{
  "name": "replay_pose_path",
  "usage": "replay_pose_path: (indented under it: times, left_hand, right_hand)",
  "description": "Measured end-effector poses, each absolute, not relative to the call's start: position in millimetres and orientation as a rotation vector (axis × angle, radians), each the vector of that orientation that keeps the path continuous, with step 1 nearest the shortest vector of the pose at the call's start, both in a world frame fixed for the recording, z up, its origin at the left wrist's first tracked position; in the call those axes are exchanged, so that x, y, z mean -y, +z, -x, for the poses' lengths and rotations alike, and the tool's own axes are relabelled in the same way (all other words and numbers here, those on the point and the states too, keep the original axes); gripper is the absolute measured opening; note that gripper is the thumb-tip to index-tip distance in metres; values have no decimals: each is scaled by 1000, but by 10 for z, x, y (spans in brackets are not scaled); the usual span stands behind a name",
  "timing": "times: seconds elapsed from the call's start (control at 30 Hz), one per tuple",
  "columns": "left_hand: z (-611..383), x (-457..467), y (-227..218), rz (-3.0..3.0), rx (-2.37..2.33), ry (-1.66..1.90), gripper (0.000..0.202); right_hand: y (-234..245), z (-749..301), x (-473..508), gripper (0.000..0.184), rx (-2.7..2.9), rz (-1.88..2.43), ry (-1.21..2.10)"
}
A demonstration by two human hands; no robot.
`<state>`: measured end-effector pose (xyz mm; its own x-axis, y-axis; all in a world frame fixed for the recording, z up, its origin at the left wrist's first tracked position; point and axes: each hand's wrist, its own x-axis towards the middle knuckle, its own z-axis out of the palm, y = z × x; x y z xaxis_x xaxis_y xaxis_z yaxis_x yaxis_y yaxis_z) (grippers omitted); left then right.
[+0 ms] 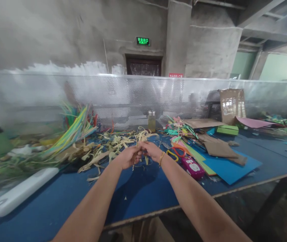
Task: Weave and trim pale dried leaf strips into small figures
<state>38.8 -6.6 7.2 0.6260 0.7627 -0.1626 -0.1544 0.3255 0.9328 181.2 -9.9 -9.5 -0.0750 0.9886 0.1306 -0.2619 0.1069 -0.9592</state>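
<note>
My left hand [130, 157] and my right hand [152, 150] meet over the blue table [133, 195], fingertips close together. Both are closed, pinching a bunch of pale dried husk strips [143, 135] whose curled ends stick up above the fingers. A short piece hangs below, between the hands. Just where each fingertip presses is hidden. A gold bracelet [161, 158] circles my right wrist. More loose pale strips [115, 144] lie to the left of my left hand. Near my right hand are orange-handled scissors [179, 151] and a yellow scissor handle [172, 155].
A purple box [193, 167], blue sheet [234, 169] and cardboard pieces [220, 148] lie to the right. At left are a white power strip [22, 191] and a bundle of coloured strips [73, 129]. A small bottle [152, 121] stands before the perforated metal screen [133, 90].
</note>
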Motion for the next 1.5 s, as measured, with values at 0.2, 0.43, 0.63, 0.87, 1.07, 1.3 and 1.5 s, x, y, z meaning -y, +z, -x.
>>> replay_pose_path:
  times: [0.2, 0.43, 0.63, 0.87, 1.07, 1.3, 1.5]
  left_hand:
    - [-398, 117, 86, -1149, -701, 595, 15]
    - [-343, 115, 144, -1169, -725, 602, 29]
    - [-368, 95, 127, -1188, -878, 782, 39]
    - [-392, 51, 69, -1452, -1044, 900, 36]
    - [-423, 24, 26, -1631, -1008, 874, 25]
    - [-331, -16, 99, -1444, -1107, 1087, 21]
    - [-281, -108, 35, -1565, -1153, 1205, 17]
  right_hand:
    - [-70, -1792, 107, 31, 1167, 763, 1396]
    - [-20, -1884, 56, 31, 892, 767, 1295]
    - [-79, -1907, -33, 35, 849, 823, 1188]
    - [-71, -1836, 10, 33, 875, 852, 1065]
    - [-99, -1802, 14, 34, 907, 886, 1065]
    - [-155, -1864, -58, 34, 874, 883, 1101]
    - [-119, -1865, -24, 35, 873, 847, 1132]
